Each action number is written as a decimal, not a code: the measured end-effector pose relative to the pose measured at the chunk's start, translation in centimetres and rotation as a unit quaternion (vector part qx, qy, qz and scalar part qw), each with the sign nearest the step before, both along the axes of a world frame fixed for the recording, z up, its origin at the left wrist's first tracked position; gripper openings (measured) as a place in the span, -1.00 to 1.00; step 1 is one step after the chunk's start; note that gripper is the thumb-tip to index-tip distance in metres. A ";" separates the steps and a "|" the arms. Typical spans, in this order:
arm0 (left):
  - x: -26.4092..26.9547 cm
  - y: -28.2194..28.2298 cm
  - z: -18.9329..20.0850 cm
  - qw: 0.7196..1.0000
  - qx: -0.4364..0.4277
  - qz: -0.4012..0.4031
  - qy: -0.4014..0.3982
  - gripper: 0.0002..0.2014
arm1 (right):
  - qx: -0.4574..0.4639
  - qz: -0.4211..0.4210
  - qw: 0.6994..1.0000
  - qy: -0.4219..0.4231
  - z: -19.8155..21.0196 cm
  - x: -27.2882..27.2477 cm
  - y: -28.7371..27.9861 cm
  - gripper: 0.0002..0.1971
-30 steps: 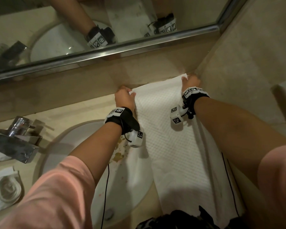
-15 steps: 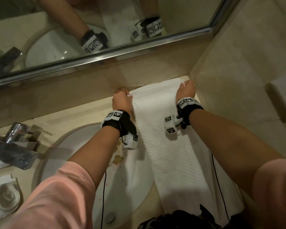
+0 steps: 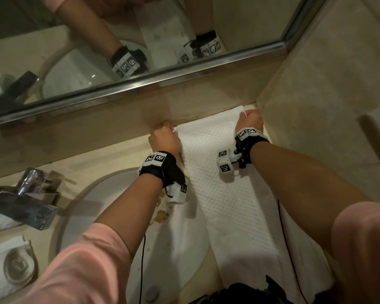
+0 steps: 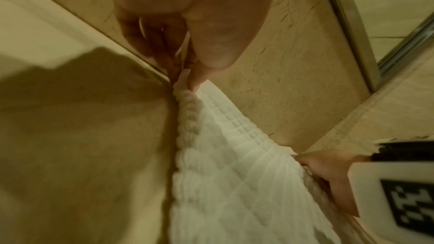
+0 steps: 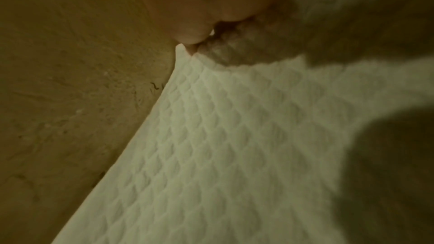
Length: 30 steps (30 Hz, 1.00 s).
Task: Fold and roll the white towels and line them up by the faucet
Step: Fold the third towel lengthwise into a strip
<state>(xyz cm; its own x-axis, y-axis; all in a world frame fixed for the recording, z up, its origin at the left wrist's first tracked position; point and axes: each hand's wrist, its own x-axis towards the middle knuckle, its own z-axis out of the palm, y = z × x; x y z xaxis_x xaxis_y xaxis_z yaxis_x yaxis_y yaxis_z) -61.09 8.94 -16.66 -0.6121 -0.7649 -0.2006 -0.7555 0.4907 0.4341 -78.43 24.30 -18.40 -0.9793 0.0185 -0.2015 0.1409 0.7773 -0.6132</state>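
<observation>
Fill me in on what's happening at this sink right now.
A person is working on a white waffle-weave towel spread lengthwise on the counter beside the basin. The left hand pinches one far corner and the right hand pinches the other, up against the back wall under the mirror. The towel lies flat, not yet rolled. One rolled towel already sits near the faucet.

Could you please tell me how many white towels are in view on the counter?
3: one flat towel held by both hands, one behind the faucet, one rolled at far left. Others may be hidden.
</observation>
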 end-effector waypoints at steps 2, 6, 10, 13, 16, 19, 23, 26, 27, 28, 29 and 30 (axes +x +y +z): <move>-0.1 0.1 -0.2 0.999 -0.034 0.000 -0.027 -0.82 | 0.004 -0.007 1.000 -0.016 0.3 -0.1 0.1 -0.76; -0.1 0.4 -0.9 0.997 -0.071 -0.014 -0.031 -0.80 | -0.005 -0.010 0.999 -0.035 0.7 -0.2 0.3 -0.74; 0.0 0.5 -1.2 0.993 -0.107 -0.039 -0.020 -0.75 | -0.014 -0.013 0.999 -0.035 0.9 -0.1 0.3 -0.74; -0.1 0.6 -0.7 0.988 -0.134 -0.065 -0.034 -0.73 | -0.021 -0.014 0.999 -0.033 0.8 0.1 0.3 -0.74; -0.1 0.6 -0.1 0.980 -0.174 -0.092 -0.040 -0.80 | -0.020 -0.020 0.999 -0.032 0.7 0.0 0.2 -0.75; -0.6 0.7 0.5 0.968 -0.202 -0.142 -0.047 -0.82 | -0.018 -0.016 0.999 -0.039 0.8 -0.2 0.2 -0.75; -1.2 0.7 0.7 0.968 -0.155 -0.179 -0.079 -0.91 | -0.004 -0.006 0.999 -0.044 0.9 -0.3 0.3 -0.74; -1.8 1.2 1.8 0.957 -0.193 -0.189 -0.105 -0.72 | -0.003 -0.002 0.999 -0.046 1.0 -0.4 0.3 -0.74; -2.0 1.4 1.5 0.955 -0.182 -0.205 -0.109 -0.73 | -0.001 -0.001 0.999 -0.046 1.0 -0.5 0.3 -0.75; -2.2 1.6 1.4 0.960 -0.150 -0.214 -0.101 -0.79 | 0.000 -0.001 0.999 -0.050 1.1 -0.6 0.3 -0.77; -2.6 1.9 1.1 0.962 -0.125 -0.231 -0.074 -0.83 | 0.001 0.001 0.999 -0.051 1.2 -0.6 0.3 -0.78; -3.0 2.2 0.9 0.961 -0.104 -0.253 -0.037 -0.84 | 0.002 0.001 0.999 -0.053 1.3 -0.6 0.3 -0.76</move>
